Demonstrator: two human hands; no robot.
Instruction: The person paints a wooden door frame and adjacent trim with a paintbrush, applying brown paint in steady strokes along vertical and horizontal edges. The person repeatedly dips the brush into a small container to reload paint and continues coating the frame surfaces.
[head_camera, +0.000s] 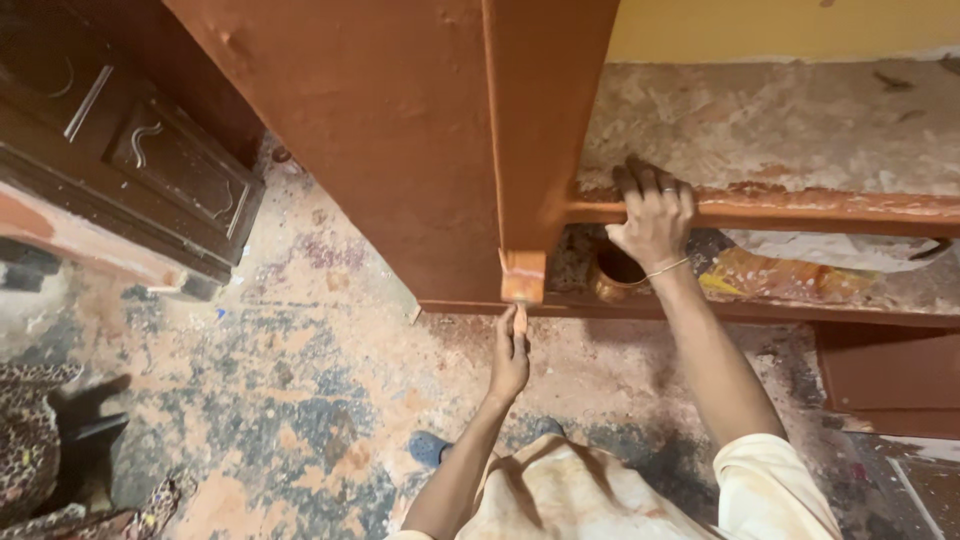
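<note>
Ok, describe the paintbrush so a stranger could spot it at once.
Start at the big reddish-brown panel and follow its vertical post down to the lower end. The paintbrush is pressed there, held from below by the left hand. Its bristles are coated orange-brown, paler than the post, and it has a thin handle.

We see the round brown pot (618, 275) half hidden behind the right hand (655, 222); the reddish-brown painted wooden panel (390, 130) runs past the top edge.
</note>
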